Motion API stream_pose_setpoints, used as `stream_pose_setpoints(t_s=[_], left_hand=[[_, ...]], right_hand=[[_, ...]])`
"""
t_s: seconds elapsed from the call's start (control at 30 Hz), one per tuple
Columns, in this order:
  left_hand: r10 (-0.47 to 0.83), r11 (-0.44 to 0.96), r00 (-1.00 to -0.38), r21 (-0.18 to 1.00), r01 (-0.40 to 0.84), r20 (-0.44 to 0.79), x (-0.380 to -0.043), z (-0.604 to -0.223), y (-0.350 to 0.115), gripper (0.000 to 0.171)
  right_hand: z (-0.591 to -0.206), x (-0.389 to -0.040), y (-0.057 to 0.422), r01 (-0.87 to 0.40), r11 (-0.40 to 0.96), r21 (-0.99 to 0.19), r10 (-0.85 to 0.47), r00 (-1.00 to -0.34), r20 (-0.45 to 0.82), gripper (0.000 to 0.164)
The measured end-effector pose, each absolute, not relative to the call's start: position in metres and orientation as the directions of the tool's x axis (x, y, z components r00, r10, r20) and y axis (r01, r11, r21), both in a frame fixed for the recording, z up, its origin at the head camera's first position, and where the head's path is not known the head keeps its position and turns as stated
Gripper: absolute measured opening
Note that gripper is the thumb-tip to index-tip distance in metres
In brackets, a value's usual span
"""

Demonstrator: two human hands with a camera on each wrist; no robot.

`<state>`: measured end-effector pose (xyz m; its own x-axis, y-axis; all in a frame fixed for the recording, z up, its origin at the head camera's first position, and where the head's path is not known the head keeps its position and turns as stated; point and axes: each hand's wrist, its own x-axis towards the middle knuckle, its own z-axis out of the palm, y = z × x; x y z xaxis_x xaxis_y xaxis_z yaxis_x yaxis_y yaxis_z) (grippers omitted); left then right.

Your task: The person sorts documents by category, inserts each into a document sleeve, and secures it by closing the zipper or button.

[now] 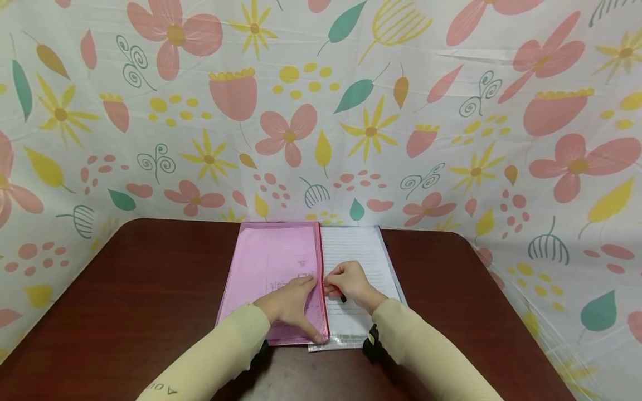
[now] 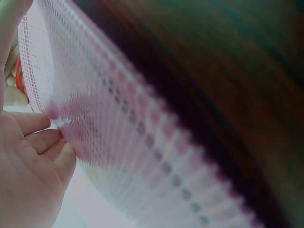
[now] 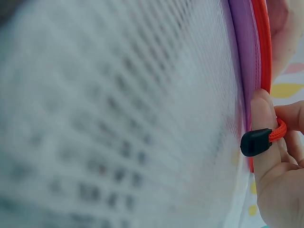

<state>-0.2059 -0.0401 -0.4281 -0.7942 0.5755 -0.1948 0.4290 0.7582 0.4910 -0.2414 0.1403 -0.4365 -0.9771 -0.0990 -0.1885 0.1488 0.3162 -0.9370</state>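
A pink mesh zip pouch (image 1: 271, 250) lies on the table, with printed paper showing through it. My left hand (image 1: 288, 301) rests on its right part, thumb and fingers spread; in the left wrist view the fingertips (image 2: 56, 130) press into the mesh. Along the pouch's right side runs a red zipper (image 3: 262, 42). My right hand (image 1: 352, 281) pinches the zipper pull (image 3: 256, 142), a red cord loop with a black end, about midway along that side. The slider itself is hidden by the fingers.
Partly under the pink pouch, a whitish mesh pouch (image 1: 356, 250) with printed sheets reaches out to the right. Both lie on a dark brown table (image 1: 140, 289). Behind the table hangs a floral cloth (image 1: 371, 133).
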Motion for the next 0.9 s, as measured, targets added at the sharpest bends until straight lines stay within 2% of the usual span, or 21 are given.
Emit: stream_pose_setpoints(t_s=[0.4,0.9], left_hand=[[0.586,0.762,-0.789,0.456,0.459,-0.186,-0.201,-0.429,-0.045,0.139],[0.581,0.782,-0.795,0.392,0.485,-0.175,-0.199,-0.433,-0.046,0.14]], right_hand=[[-0.431,-0.253,0.133,0.096,0.414,-0.905,-0.128,-0.978,-0.162,0.007],[-0.426,-0.272,0.129,0.08,0.48,-0.874,-0.097,-0.985,-0.144,0.007]])
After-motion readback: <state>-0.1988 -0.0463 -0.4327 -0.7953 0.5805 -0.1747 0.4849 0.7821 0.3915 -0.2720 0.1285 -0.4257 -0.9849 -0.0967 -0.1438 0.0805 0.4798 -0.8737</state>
